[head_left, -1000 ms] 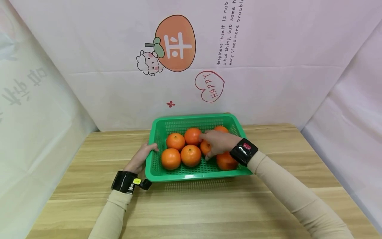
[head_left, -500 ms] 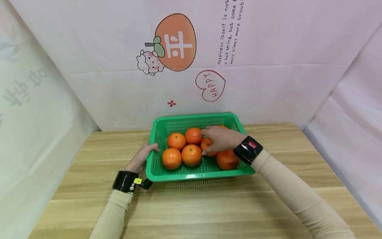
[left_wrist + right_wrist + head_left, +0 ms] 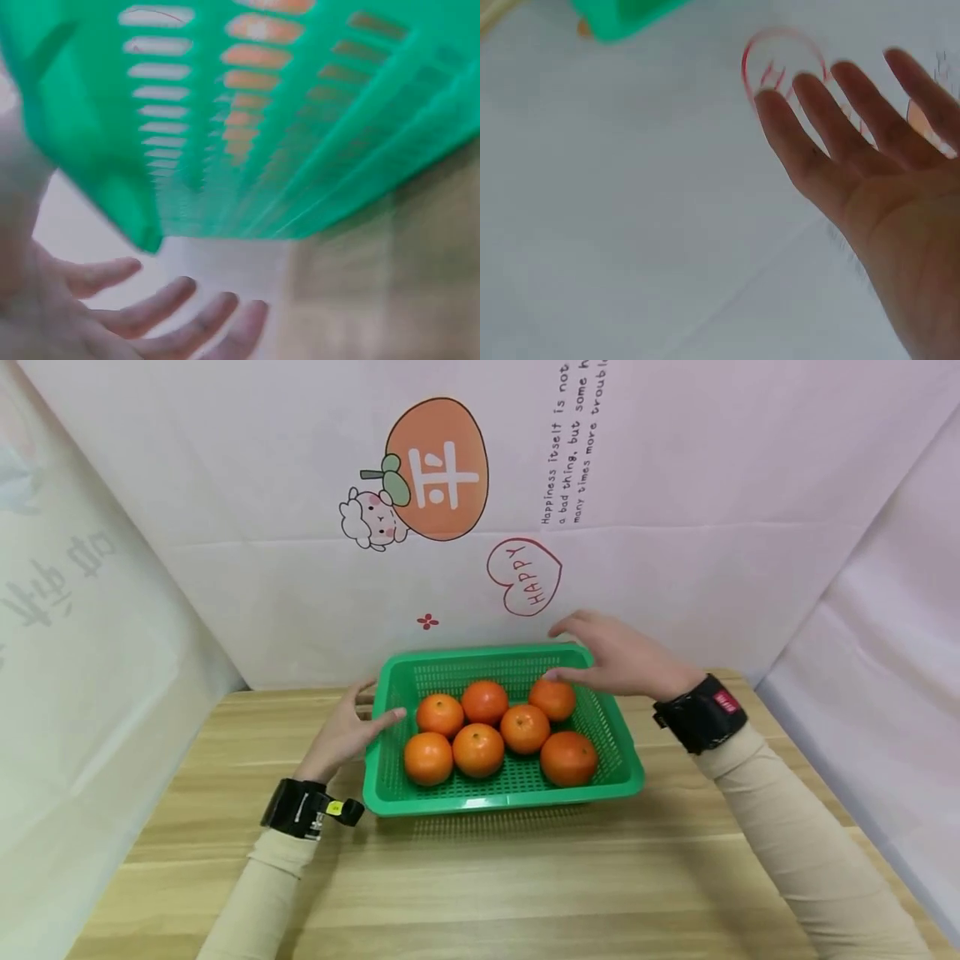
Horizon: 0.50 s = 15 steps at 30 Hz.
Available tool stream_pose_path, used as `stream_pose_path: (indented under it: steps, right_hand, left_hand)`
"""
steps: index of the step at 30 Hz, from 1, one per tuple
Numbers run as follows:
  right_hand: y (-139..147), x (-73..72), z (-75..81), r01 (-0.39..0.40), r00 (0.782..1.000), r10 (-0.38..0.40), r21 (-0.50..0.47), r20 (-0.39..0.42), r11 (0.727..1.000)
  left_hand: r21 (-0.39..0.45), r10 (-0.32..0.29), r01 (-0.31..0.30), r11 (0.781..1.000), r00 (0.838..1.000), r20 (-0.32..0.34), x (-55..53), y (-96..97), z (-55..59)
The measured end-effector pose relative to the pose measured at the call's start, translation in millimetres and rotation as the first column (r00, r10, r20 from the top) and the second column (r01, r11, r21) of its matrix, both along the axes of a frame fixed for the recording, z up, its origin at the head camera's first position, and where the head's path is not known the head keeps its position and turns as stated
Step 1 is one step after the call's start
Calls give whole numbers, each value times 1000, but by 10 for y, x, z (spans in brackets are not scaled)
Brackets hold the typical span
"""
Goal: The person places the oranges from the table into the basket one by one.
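A green plastic basket (image 3: 502, 802) with slatted sides stands on the wooden table. Several oranges (image 3: 478, 750) lie inside it in two loose rows. At the basket's left rim is my left hand (image 3: 341, 735), thumb over the edge and fingers spread outside. The left wrist view shows those fingers (image 3: 161, 307) loosely extended below the rim, apart from the basket wall. My right hand (image 3: 626, 656) hovers over the back right corner, its thumb near the rear right orange (image 3: 552, 698). Its fingers (image 3: 870, 112) are extended with nothing in them in the right wrist view.
A white printed cloth (image 3: 675, 577) hangs right behind the basket, and more cloth closes off the left and right sides. Bare wooden tabletop (image 3: 480, 893) lies in front of the basket.
My right hand has lifted off the oranges and moved back and right, over the basket's corner. The left hand has loosened from the rim and spread its fingers. The oranges appear in place.
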State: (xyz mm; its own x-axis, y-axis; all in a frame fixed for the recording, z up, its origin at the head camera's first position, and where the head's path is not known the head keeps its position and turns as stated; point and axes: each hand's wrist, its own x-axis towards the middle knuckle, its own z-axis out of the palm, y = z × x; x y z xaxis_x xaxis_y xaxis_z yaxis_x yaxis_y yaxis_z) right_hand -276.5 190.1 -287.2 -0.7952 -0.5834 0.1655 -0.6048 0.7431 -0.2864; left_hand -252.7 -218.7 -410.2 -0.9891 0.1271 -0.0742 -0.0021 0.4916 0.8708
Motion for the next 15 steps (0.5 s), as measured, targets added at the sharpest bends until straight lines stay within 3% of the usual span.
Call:
stream_pose_path:
  steps: [2,3,4,5,6,7,9,10,11,12,13,15]
  right_hand:
    - [128,-7,66,48,998,-49,-38,-44,998]
    - [190,-12,90,70,995,-74,-60,-67,996]
    - [253,-21,104,88,991,-95,-83,-90,993]
    - [319,-33,109,108,986,-120,-104,-114,989]
    - [387,-44,107,132,980,-148,-122,-133,984]
    - [452,-55,101,156,973,-176,-136,-148,978]
    - [592,-84,74,213,961,-236,-156,-146,965]
    - [664,-101,56,249,953,-270,-154,-135,956]
    - [735,-119,36,286,945,-304,-146,-121,947]
    - [810,-140,9,323,935,-337,-132,-106,937]
    - [881,-161,-19,359,925,-369,-118,-86,926]
    - [1011,-208,-83,416,905,-421,-88,-55,905]
  left_hand:
    - [-91,34,-45,995,992,-119,-15,-35,113]
    - [-143,47,-79,987,975,-217,-29,-63,164]
    - [-202,50,-124,972,940,-339,-48,-100,213]
    - [-267,38,-182,946,883,-467,-71,-143,257]
    - [-322,13,-249,914,809,-588,-98,-195,295]
    - [-365,-21,-327,872,719,-694,-129,-248,336]
    - [-410,-105,-477,778,545,-832,-190,-381,407]
    - [-426,-146,-527,735,490,-859,-215,-447,445]
    - [-443,-177,-557,703,467,-867,-236,-510,483]
    - [-462,-194,-579,672,465,-864,-252,-569,517]
    - [-485,-200,-590,646,482,-853,-263,-625,551]
    - [-543,-181,-583,605,563,-806,-270,-720,602]
